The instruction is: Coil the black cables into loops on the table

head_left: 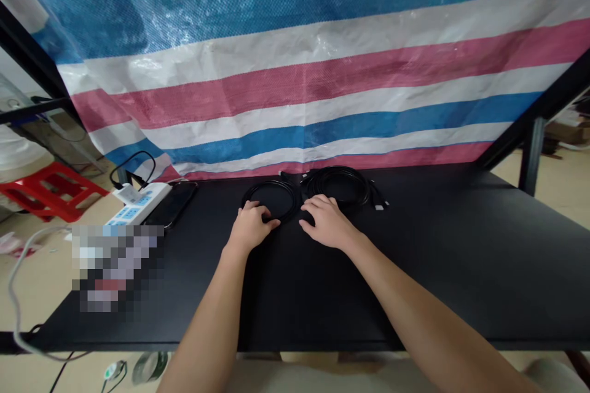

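Your left hand (251,225) at a black cable coil (270,183)
Right hand (328,221) at a thicker coil (365,189); can't tell either grip.

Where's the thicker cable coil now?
In the head view, the thicker coil lies right of centre near the back edge of the table, just beyond the right hand and right of the thinner coil.

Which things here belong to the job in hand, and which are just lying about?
Apparently in the job:
smaller black cable coil, at the left hand
larger black cable coil, by the right hand

Apparently just lying about:
white power strip
dark phone
red stool
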### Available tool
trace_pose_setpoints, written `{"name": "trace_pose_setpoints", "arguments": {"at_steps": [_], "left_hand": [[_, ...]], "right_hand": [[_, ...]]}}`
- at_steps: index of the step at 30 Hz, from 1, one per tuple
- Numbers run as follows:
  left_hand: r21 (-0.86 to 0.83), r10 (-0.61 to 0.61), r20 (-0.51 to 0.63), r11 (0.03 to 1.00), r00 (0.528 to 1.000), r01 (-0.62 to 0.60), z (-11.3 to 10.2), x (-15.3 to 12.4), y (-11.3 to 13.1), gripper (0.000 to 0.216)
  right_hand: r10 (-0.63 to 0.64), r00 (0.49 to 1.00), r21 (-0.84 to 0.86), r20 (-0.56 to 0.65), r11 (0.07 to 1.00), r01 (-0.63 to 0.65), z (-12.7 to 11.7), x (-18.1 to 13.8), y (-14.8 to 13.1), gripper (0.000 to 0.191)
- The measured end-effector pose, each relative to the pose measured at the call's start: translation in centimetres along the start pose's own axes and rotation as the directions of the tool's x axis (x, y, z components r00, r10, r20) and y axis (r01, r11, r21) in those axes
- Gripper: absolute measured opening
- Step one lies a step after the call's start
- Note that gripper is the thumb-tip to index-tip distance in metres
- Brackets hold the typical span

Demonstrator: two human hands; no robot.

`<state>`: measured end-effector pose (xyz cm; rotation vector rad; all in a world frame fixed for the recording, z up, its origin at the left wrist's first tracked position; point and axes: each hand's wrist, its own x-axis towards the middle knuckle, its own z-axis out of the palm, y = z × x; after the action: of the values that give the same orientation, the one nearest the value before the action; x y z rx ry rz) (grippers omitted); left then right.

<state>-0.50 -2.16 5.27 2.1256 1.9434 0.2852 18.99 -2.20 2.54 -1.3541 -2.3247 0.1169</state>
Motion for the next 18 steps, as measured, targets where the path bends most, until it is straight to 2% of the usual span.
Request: {"name": "trace_pose_setpoints", "arguments": {"at_steps": [4, 9, 15, 18], "left_hand": [[0.016, -0.103, -0.075, 0.994, 0.992, 0.104, 0.3, 0.2, 0.2, 0.027], [-0.071, -0.257, -0.170, 0.966, 0.951, 0.248, 0.7, 0.4, 0.1, 0.040], [-0.117, -0.167, -0.180, 0.982, 0.969, 0.148, 0.7, 0.6, 0.1, 0.028], [-0.144, -0.184, -0.186, 0.977, 0.965, 0.158, 0.5, 0.5, 0.3, 0.024]], "right_hand": [[-0.033, 0.997, -0.037, 0.068, 0.999, 0.036, 0.2, -0.1, -0.7, 0.034], [-0.043, 0.995, -0.052, 0.095, 0.998, 0.048, 0.5, -0.1, -1.3, 0.045], [-0.062, 0.998, -0.006, 0.001, 0.998, 0.062, 0.3, 0.0, -1.0, 0.035], [-0.040, 0.997, 0.011, -0.061, 0.999, 0.041, -0.1, 0.1, -0.7, 0.029]]}}
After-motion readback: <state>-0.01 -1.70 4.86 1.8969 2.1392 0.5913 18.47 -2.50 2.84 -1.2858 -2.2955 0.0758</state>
